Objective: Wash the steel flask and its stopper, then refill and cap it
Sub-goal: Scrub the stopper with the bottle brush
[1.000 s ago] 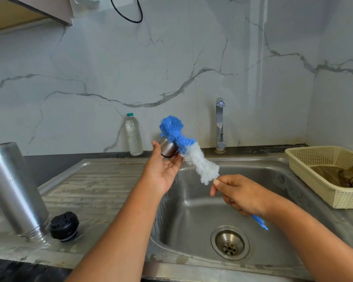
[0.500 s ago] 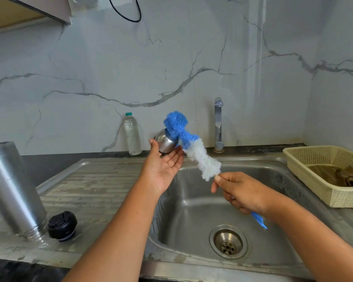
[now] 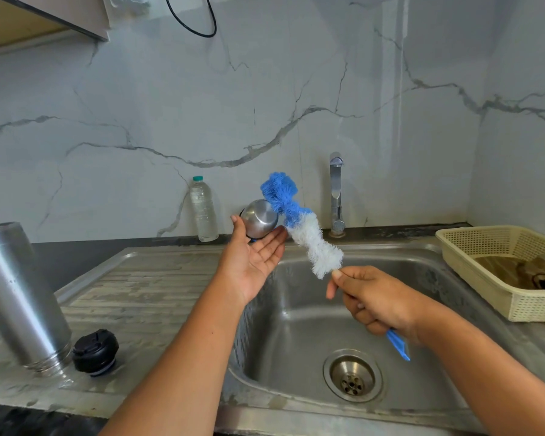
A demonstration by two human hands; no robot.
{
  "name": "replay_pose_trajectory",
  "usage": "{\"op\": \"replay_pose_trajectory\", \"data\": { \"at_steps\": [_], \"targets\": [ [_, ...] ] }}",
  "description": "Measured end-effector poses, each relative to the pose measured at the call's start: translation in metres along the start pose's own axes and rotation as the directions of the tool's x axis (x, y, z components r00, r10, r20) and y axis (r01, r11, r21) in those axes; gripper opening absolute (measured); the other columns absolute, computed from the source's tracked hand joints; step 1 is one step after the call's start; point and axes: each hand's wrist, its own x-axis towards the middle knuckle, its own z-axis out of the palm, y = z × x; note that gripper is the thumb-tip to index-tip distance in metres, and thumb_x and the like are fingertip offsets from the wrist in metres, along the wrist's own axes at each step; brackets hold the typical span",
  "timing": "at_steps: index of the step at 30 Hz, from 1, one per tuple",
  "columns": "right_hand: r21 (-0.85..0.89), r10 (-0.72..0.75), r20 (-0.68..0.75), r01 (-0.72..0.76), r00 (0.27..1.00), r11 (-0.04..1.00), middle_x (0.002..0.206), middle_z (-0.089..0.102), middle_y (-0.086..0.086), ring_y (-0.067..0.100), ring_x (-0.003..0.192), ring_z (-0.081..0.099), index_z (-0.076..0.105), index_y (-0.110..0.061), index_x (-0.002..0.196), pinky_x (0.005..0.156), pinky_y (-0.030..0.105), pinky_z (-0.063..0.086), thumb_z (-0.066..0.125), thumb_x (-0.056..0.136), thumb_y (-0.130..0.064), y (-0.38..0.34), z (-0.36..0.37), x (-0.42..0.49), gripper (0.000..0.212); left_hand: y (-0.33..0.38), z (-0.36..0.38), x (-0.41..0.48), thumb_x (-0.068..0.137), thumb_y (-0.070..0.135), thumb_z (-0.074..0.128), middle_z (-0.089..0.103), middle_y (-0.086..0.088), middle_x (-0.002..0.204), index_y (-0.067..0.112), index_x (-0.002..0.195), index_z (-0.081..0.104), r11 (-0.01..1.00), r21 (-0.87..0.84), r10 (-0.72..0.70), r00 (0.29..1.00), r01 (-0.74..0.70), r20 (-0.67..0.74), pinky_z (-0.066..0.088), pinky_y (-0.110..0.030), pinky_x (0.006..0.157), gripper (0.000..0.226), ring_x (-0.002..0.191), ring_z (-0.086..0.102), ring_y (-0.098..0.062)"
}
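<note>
A small steel cup [image 3: 259, 219], its base turned toward the camera, is held up above the sink [image 3: 296, 325] in the left hand [image 3: 252, 262]. The palm faces up and the cup is pinched between the thumb and the fingertips. A bottle brush [image 3: 309, 234] is gripped by its blue handle in the right hand [image 3: 375, 300], with the fingers curled round it and the handle's end showing below the fist. The brush slants up and to the left, its white bristles just above the right hand and its blue tip set against the cup's right side. Whether the tip reaches into the cup's mouth cannot be told, as the mouth is turned away.

The steel flask [image 3: 16, 294] is seen well to the left of the left hand, stood mouth-down and tilted on the steel drainboard [image 3: 145, 287]. Its black stopper [image 3: 95, 352] is placed just beside the flask's neck, on the side nearer the hand.

A clear plastic water bottle [image 3: 203, 210] with a green cap is stood beyond the left hand, against the marble wall. A chrome tap [image 3: 336, 193] is seen beyond the right hand, and the sink's drain [image 3: 352, 376] lies below it. A cream plastic basket [image 3: 485, 278] with something brown inside is set to the right of the right hand.
</note>
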Motion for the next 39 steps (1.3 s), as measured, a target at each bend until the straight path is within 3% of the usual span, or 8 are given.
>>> {"op": "replay_pose_trajectory", "data": {
  "at_steps": [6, 12, 17, 21, 23, 28, 37, 39],
  "targets": [
    [-0.063, 0.0, 0.008, 0.001, 1.0, 0.998, 0.058, 0.033, -0.003, 0.013, 0.05, 0.018, 0.065, -0.009, 0.103, 0.045, 0.027, 0.014, 0.043, 0.108, -0.042, 0.001, 0.003, 0.0, 0.041, -0.003, -0.006, 0.007, 0.097, 0.068, 0.048, 0.079, -0.016, 0.107, 0.012, 0.132, 0.057, 0.998, 0.058, 0.042, 0.994, -0.036, -0.106, 0.057, -0.034, 0.086, 0.066, 0.096, 0.079, -0.022],
    [-0.221, 0.023, 0.052, -0.011, 0.998, 0.975, 0.055, 0.036, -0.006, 0.01, 0.046, 0.022, 0.066, -0.011, 0.101, 0.044, 0.026, 0.018, 0.042, 0.108, -0.043, 0.001, 0.008, 0.001, 0.041, 0.004, -0.013, 0.009, 0.099, 0.062, 0.05, 0.073, -0.02, 0.109, 0.007, 0.119, 0.058, 0.994, -0.085, 0.04, 0.967, -0.063, -0.253, 0.06, -0.035, 0.081, 0.059, 0.098, 0.074, -0.025],
    [-0.206, -0.029, -0.054, 0.017, 0.998, 0.978, 0.055, 0.035, -0.006, 0.011, 0.046, 0.023, 0.067, -0.012, 0.098, 0.043, 0.026, 0.019, 0.042, 0.108, -0.042, 0.0, 0.006, 0.001, 0.04, -0.005, -0.004, 0.005, 0.101, 0.059, 0.052, 0.076, -0.019, 0.108, 0.022, 0.122, 0.056, 0.993, 0.122, 0.002, 0.997, 0.008, -0.083, 0.059, -0.037, 0.087, 0.043, 0.098, 0.077, -0.024],
    [-0.317, -0.12, -0.215, 0.047, 0.969, 0.947, 0.047, 0.036, -0.011, 0.008, 0.041, 0.03, 0.068, -0.017, 0.089, 0.042, 0.022, 0.028, 0.042, 0.108, -0.041, 0.003, 0.0, 0.007, 0.039, -0.01, -0.001, 0.004, 0.101, 0.057, 0.053, 0.075, -0.012, 0.12, 0.026, 0.124, 0.059, 0.934, 0.35, 0.088, 0.995, -0.067, -0.044, 0.056, -0.036, 0.097, 0.039, 0.108, 0.074, -0.02],
    [-0.392, -0.126, -0.257, 0.016, 0.958, 0.92, 0.047, 0.042, -0.012, 0.007, 0.045, 0.04, 0.068, -0.022, 0.088, 0.05, 0.024, 0.037, 0.041, 0.108, -0.041, 0.007, -0.002, 0.01, 0.039, -0.009, -0.005, 0.006, 0.1, 0.05, 0.062, 0.074, -0.007, 0.122, 0.021, 0.118, 0.066, 0.894, 0.432, 0.174, 0.981, -0.118, -0.091, 0.056, -0.032, 0.095, 0.034, 0.111, 0.072, -0.019],
    [-0.527, -0.089, -0.311, -0.093, 0.946, 0.845, 0.085, 0.066, -0.002, 0.018, 0.082, 0.064, 0.065, -0.028, 0.098, 0.082, 0.039, 0.053, 0.037, 0.108, -0.044, 0.007, -0.001, 0.01, 0.034, -0.011, -0.012, 0.012, 0.097, 0.038, 0.073, 0.074, -0.003, 0.112, 0.017, 0.098, 0.072, 0.834, 0.521, 0.304, 0.939, -0.181, -0.161, 0.055, -0.027, 0.088, 0.021, 0.109, 0.068, -0.017],
    [-0.537, -0.08, -0.423, -0.178, 0.903, 0.824, 0.09, 0.066, 0.001, 0.019, 0.077, 0.065, 0.061, -0.023, 0.123, 0.068, 0.035, 0.053, 0.042, 0.107, -0.029, 0.006, 0.003, 0.007, 0.026, -0.011, -0.015, 0.017, 0.092, 0.029, 0.08, 0.07, -0.004, 0.105, 0.011, 0.102, 0.062, 0.817, 0.517, 0.404, 0.893, -0.255, -0.198, 0.058, -0.035, 0.092, 0.027, 0.1, 0.07, -0.019],
    [-0.547, -0.092, -0.437, -0.183, 0.895, 0.817, 0.09, 0.064, -0.001, 0.016, 0.074, 0.064, 0.061, -0.026, 0.131, 0.061, 0.03, 0.053, 0.044, 0.106, -0.024, 0.005, 0.006, 0.005, 0.03, -0.01, -0.011, 0.013, 0.092, 0.025, 0.08, 0.067, -0.002, 0.105, 0.011, 0.109, 0.056, 0.832, 0.485, 0.396, 0.901, -0.271, -0.177, 0.057, -0.03, 0.084, 0.033, 0.093, 0.069, -0.013]
  ]
}}
